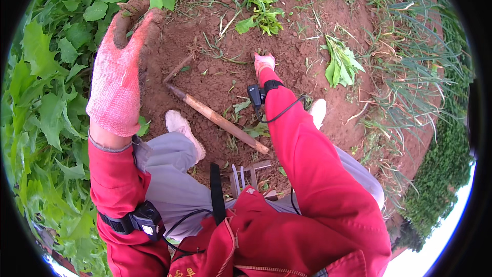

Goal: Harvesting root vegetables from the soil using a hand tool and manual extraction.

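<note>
My left hand (125,61), in a pink glove with soil-caked fingers, is raised at the left beside leafy green plants. A bit of soil or plant matter shows at its fingertips; whether it is gripped is unclear. My right hand (264,60), gloved in pink, reaches down to the soil at the centre, its fingers mostly hidden. A hoe with a wooden handle (225,123) and a muddy metal head (179,70) lies on the soil between my feet. Above my right hand are green leafy plants (265,19). A bunch of pulled-looking leaves (342,63) lies to its right.
Dense broad-leaved plants (50,96) fill the left side. Long thin-leaved plants (415,69) grow along the right. A small metal-framed stool or stand (253,175) is low between my legs. My white shoes (184,132) rest on red-brown soil. Cabled devices are strapped to both sleeves.
</note>
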Demonstrator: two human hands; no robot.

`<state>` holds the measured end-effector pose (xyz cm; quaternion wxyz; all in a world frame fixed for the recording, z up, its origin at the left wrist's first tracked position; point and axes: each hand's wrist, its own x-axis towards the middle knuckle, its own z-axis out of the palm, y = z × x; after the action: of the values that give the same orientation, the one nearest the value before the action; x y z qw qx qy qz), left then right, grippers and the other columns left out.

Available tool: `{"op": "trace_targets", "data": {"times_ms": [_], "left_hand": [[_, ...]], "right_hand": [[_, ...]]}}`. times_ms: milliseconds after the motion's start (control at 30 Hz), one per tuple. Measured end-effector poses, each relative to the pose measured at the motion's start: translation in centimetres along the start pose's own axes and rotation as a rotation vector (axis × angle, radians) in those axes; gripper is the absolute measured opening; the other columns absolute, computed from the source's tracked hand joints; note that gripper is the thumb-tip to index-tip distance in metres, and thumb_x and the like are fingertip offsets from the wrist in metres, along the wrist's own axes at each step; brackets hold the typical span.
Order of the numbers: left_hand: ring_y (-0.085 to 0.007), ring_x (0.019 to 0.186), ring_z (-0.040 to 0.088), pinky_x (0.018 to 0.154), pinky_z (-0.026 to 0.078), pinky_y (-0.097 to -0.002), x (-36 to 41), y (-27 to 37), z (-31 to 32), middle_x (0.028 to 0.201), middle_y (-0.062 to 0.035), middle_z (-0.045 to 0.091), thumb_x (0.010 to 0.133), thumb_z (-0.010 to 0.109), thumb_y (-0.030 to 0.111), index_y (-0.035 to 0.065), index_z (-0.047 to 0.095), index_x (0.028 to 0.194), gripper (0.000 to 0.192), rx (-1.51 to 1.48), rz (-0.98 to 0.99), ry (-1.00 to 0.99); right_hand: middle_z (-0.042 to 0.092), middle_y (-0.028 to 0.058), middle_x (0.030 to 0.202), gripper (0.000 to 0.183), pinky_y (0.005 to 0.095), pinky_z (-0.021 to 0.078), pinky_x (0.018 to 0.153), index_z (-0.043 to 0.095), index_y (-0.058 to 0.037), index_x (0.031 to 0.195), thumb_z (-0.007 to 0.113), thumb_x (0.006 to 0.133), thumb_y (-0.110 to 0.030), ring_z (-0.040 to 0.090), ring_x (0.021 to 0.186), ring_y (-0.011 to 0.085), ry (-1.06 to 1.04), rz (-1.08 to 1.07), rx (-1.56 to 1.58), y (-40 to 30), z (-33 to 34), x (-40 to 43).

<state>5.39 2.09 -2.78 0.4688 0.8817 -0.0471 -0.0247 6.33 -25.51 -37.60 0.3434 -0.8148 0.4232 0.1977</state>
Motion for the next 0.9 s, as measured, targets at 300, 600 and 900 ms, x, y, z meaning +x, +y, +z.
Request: {"op": "trace_targets", "data": {"times_ms": [300, 600, 900], "left_hand": [[-0.0277, 0.112, 0.043, 0.092, 0.041, -0.0363, 0.4, -1.0, -0.9, 0.122, -0.0188, 0.036, 0.081, 0.039, -0.005, -0.0047, 0.042, 0.119, 0.038, 0.333, 0.136, -0.027], [-0.0207, 0.111, 0.044, 0.093, 0.036, -0.0331, 0.4, -1.3, -0.8, 0.124, -0.0122, 0.038, 0.086, 0.043, 0.009, -0.003, 0.046, 0.116, 0.033, 0.259, 0.036, 0.03], [-0.0204, 0.111, 0.044, 0.092, 0.037, -0.0323, -0.2, -1.2, -0.9, 0.124, -0.0118, 0.038, 0.087, 0.042, 0.011, -0.0035, 0.048, 0.115, 0.032, 0.294, 0.032, 0.014]], "right_hand": [[0.056, 0.0166, 0.105, 0.042, 0.0366, 0.0428, 0.085, 0.057, -0.0043, 0.102, 0.059, 0.073, -0.034, 0.053, 0.1, 0.0295, -0.018, -0.212, -0.496, -0.8, -0.8, -0.1], [0.05, 0.0188, 0.108, 0.043, 0.0384, 0.0396, 0.088, 0.05, -0.0096, 0.11, 0.061, 0.07, -0.022, 0.048, 0.102, 0.0334, -0.19, -0.644, -0.624, 3.5, -3.8, -1.6], [0.05, 0.0242, 0.104, 0.052, 0.0392, 0.0438, 0.082, 0.045, -0.0077, 0.112, 0.067, 0.066, -0.022, 0.052, 0.096, 0.0354, -0.085, -0.518, -0.658, 0.6, -2.5, -1.9]]}}
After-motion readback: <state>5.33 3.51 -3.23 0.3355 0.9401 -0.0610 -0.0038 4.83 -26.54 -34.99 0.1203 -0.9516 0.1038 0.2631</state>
